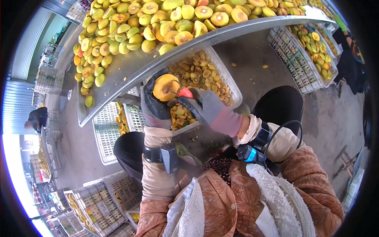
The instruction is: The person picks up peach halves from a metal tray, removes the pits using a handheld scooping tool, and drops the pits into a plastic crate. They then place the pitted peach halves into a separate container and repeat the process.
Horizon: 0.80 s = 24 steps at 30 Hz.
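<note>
My left hand, in a grey and black glove, is closed around a yellow peach half with its cut face turned up. My right hand, gloved in grey and pink, grips a red-handled pitting tool. The tool's thin curved metal end touches the fruit near its centre. Both hands are above a white crate holding many pits and scraps. Beyond them, a metal table bears a large heap of halved peaches.
The table's raised rim curves just beyond my hands. A crate of peaches stands at right, and a white crate at left. More crates are at lower left. Another person is at far left.
</note>
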### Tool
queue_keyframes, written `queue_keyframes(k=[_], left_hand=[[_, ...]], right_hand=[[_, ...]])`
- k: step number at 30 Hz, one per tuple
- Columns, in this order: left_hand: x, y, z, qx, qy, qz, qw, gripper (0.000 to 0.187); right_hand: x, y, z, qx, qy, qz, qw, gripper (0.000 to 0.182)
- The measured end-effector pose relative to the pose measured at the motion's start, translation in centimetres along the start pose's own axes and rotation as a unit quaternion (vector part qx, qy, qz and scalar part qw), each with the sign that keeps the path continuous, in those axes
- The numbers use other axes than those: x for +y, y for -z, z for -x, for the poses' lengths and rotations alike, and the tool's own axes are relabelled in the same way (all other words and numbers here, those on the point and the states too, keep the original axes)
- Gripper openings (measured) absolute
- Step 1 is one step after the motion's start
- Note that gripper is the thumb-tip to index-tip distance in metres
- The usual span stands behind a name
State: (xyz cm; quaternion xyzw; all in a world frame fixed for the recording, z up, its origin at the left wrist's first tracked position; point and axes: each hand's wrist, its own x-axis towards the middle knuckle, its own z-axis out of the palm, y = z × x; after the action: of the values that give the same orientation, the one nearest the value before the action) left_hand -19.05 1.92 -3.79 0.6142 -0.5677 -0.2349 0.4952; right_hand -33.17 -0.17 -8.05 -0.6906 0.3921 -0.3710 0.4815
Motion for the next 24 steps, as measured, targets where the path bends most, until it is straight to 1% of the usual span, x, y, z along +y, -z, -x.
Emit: queue_keyframes(k=[1,2,3,4,5,6,7,8,9,11,12,13,15,16,17,18,19,20,21,22,23,24], left_hand=[[0.1,-0.2,0.1,-0.009,0.058,0.060,0.996,0.027],[-0.4,-0.6,0.1,-0.010,0.059,0.060,0.996,0.027],[-1.1,-1.1,0.1,0.014,0.061,0.175,0.983,0.026],[-1.6,-1.6,0.0,0.039,0.061,0.288,0.955,0.029],[-1.8,-1.9,-0.2,0.039,0.062,0.288,0.955,0.029],[-1.8,-2.3,-0.5,0.071,0.133,0.395,0.906,0.029],[-1.8,-2.7,-0.6,0.102,0.200,0.495,0.839,0.032],[-1.9,-3.2,-0.5,0.124,0.193,0.452,0.862,0.039],[-2.2,-3.3,-0.4,0.124,0.194,0.452,0.862,0.039],[-2.8,-3.4,-0.3,0.106,0.213,0.483,0.843,0.042],[-2.9,-3.4,-0.3,0.106,0.214,0.482,0.843,0.042],[-2.9,-3.4,-0.2,0.105,0.204,0.475,0.850,0.043],[-2.9,-3.3,-0.1,0.105,0.195,0.465,0.857,0.043],[-2.8,-3.3,-0.2,0.131,0.217,0.438,0.862,0.049],[-2.7,-3.3,-0.2,0.156,0.239,0.411,0.866,0.057],[-2.8,-3.5,-0.3,0.155,0.240,0.411,0.866,0.057],[-2.9,-3.6,-0.4,0.170,0.215,0.383,0.882,0.056],[-2.9,-3.7,-0.4,0.185,0.189,0.353,0.897,0.055],[-2.4,-3.9,-0.1,0.184,0.190,0.352,0.898,0.055],[-1.5,-4.4,0.3,0.204,0.139,0.287,0.926,0.054],[-0.9,-4.8,0.5,0.220,0.086,0.221,0.946,0.053],[-1.5,-5.2,0.6,0.233,0.031,0.207,0.950,0.052]], right_hand=[[0.2,-0.2,0.1,0.001,-0.002,0.000,1.000,0.039],[0.3,-0.3,0.1,0.012,0.006,0.009,1.000,0.039],[0.4,-0.5,0.1,0.023,0.013,0.018,0.999,0.039],[0.4,-0.6,0.1,0.023,0.012,0.018,1.000,0.039],[0.4,-0.8,0.1,0.032,0.021,-0.005,0.999,0.038],[0.4,-0.9,0.2,0.040,0.031,-0.027,0.998,0.038],[0.2,-1.0,0.2,0.040,0.031,-0.028,0.998,0.038],[-0.1,-0.9,0.3,0.019,0.010,-0.050,0.998,0.037],[-0.2,-0.9,0.4,-0.002,-0.010,-0.073,0.997,0.035],[-0.1,-0.9,0.4,-0.017,-0.020,-0.095,0.995,0.034],[-0.3,-0.8,0.3,-0.031,-0.028,-0.118,0.992,0.034],[-0.5,-0.6,0.4,-0.032,-0.028,-0.118,0.992,0.034],[-1.2,-0.2,0.6,-0.066,-0.045,-0.093,0.993,0.033],[-1.0,-0.3,0.7,-0.065,-0.046,-0.094,0.992,0.033],[-0.6,-0.5,0.8,-0.059,-0.021,-0.080,0.995,0.034],[-0.1,-0.7,0.9,-0.053,0.005,-0.065,0.996,0.036],[0.9,-1.1,0.8,-0.053,0.004,-0.066,0.996,0.036],[2.0,-1.6,0.7,-0.053,0.057,-0.074,0.994,0.037],[2.1,-1.9,0.7,-0.052,0.110,-0.082,0.989,0.038],[2.1,-1.9,0.8,-0.049,0.109,-0.083,0.989,0.038],[2.1,-1.8,0.9,-0.050,0.109,-0.119,0.986,0.039],[1.7,-1.6,1.0,-0.053,0.108,-0.153,0.981,0.040]])
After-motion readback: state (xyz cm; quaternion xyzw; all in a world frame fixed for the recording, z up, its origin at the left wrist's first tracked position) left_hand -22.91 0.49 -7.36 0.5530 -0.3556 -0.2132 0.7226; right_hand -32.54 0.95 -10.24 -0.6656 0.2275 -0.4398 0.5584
